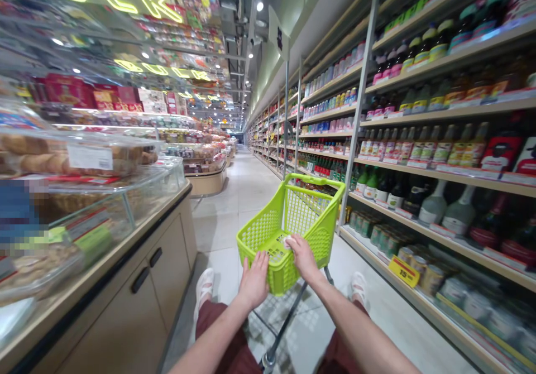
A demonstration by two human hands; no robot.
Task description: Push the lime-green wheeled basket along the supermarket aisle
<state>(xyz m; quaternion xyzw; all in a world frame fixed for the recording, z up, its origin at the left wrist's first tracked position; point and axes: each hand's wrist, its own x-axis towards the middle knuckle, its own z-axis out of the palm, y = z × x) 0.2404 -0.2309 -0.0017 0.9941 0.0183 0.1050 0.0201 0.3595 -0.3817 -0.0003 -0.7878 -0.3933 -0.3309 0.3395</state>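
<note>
A lime-green perforated plastic shopping basket (288,234) sits on a thin metal trolley frame (288,318) in front of me. My left hand (254,280) grips the near rim of the basket, fingers pointing forward. My right hand (302,257) holds the same rim further along, with its fingertips reaching over the inside. A small white item (286,242) shows just under those fingertips, and I cannot tell what it is. The basket's floor is partly hidden by my hands.
Tall shelves of bottles (435,206) and cans line the right side, with a yellow price tag (403,271) on a lower shelf edge. A glass display counter (96,195) holding baked goods runs along the left. A tiled aisle floor (234,195) stretches ahead between them.
</note>
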